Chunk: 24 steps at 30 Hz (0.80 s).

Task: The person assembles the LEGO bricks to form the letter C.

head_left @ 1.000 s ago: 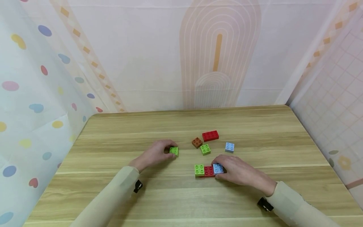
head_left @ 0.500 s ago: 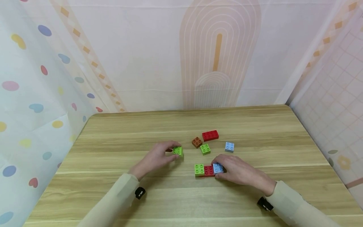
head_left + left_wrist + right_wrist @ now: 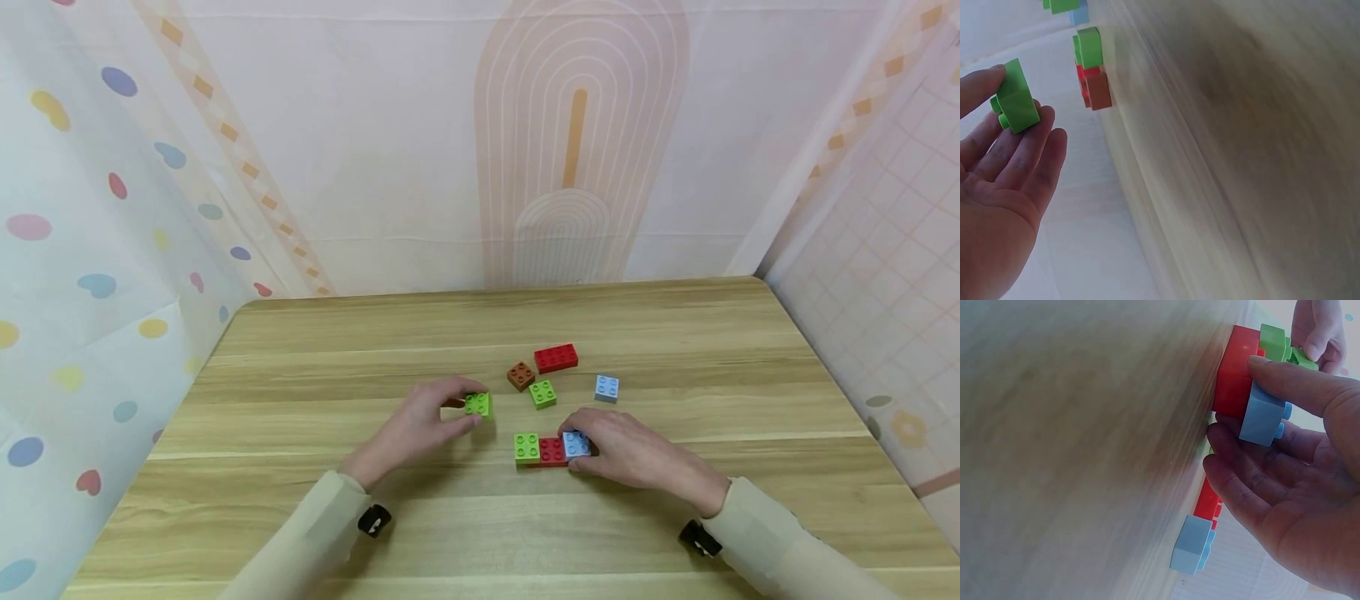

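My left hand (image 3: 423,421) pinches a green toy brick (image 3: 1017,103) between thumb and fingers, lifted above the table in the left wrist view. To its right, a long red brick (image 3: 552,452) lies on the table with a second green brick (image 3: 527,448) on its left end and a light blue brick (image 3: 1262,414) on its right end. With thumb on one side and fingers on the other, my right hand (image 3: 633,450) grips that light blue brick. Part of the red brick's right end is hidden by the hand in the head view.
Behind the assembly lie a brown brick (image 3: 521,376), another green brick (image 3: 543,394), a red brick (image 3: 557,358) and a loose light blue brick (image 3: 607,388). Patterned cloth (image 3: 390,150) hangs along the back and sides of the wooden table (image 3: 315,333).
My left hand has moved right, carrying the green brick nearer to the red brick with its two attached bricks. The right hand stays on the light blue brick, visibly unmoved.
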Motion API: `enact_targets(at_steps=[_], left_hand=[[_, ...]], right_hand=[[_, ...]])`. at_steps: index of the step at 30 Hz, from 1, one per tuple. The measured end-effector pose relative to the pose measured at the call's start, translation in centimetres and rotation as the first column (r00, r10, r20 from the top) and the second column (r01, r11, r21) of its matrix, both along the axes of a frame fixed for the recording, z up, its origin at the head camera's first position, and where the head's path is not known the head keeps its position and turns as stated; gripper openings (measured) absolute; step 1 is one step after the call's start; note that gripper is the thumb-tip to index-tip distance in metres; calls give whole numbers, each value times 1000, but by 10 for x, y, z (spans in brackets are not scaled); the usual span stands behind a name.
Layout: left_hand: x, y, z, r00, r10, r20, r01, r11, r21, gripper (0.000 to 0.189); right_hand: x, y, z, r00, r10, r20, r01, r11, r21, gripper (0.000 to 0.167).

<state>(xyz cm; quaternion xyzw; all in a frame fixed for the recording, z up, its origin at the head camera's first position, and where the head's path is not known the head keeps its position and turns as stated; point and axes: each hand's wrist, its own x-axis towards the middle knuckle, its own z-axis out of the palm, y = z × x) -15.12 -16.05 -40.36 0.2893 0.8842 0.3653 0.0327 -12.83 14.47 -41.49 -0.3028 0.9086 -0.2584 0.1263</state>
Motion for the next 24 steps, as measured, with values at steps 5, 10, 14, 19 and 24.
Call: enact_targets(at_steps=[5, 10, 14, 19, 24], left_hand=[[4, 5, 2, 1000, -23, -12, 23, 1000, 17, 41], [8, 10, 3, 999, -35, -12, 35, 999, 14, 42], [11, 14, 5, 999, -35, 4, 35, 999, 18, 43], [13, 18, 6, 999, -47, 2, 47, 998, 32, 43], [15, 22, 7, 999, -48, 1, 48, 998, 39, 42]], right_hand=[[0, 0, 0, 1000, 0, -8, 0, 1000, 2, 36], [0, 0, 0, 1000, 0, -8, 0, 1000, 4, 36], [0, 0, 0, 1000, 0, -1, 0, 1000, 3, 37], [0, -1, 0, 1000, 1, 0, -1, 1000, 4, 37], [-1, -1, 0, 1000, 2, -3, -2, 1000, 6, 37]])
